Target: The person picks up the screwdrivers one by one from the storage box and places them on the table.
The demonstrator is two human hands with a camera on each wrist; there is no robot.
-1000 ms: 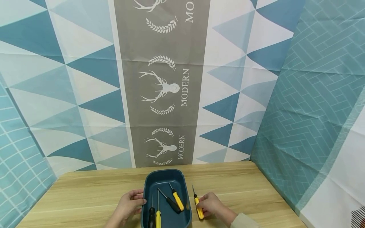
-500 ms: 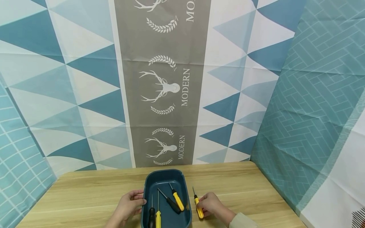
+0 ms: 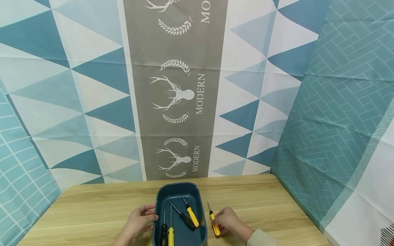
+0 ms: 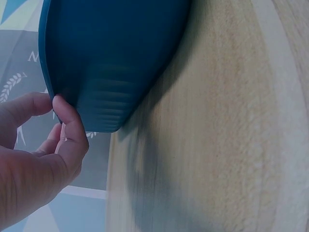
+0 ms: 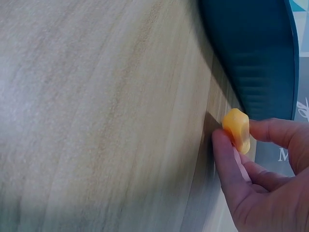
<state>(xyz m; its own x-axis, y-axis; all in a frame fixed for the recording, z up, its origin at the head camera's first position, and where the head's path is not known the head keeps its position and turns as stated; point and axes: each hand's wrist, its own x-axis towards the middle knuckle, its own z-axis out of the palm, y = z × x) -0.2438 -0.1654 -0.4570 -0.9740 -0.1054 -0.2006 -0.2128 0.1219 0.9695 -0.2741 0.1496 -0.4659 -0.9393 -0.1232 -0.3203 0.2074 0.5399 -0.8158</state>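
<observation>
Counting inside the blue tray (image 3: 183, 238) at lower centre, we find four screwdrivers (image 3: 192, 218); one yellow screwdriver (image 3: 212, 217) remains outside, just right of it, so we judge the work unfinished. Our left hand (image 3: 140, 220) pinches the rim; our right hand (image 3: 227, 220) pinches that screwdriver. We read "MODERN", repeated up the grey wall cloth (image 3: 181, 48).

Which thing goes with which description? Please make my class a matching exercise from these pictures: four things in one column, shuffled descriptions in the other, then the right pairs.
Column one
1. Left hand
2. Right hand
3. Tray
4. Table

Column two
A. Dark blue, with four screwdrivers inside
B. Pinching the tray
C. Light brown with a wood grain
D. Holding a yellow-handled screwdriver outside the tray

Right pairs: 1-B, 2-D, 3-A, 4-C
</observation>
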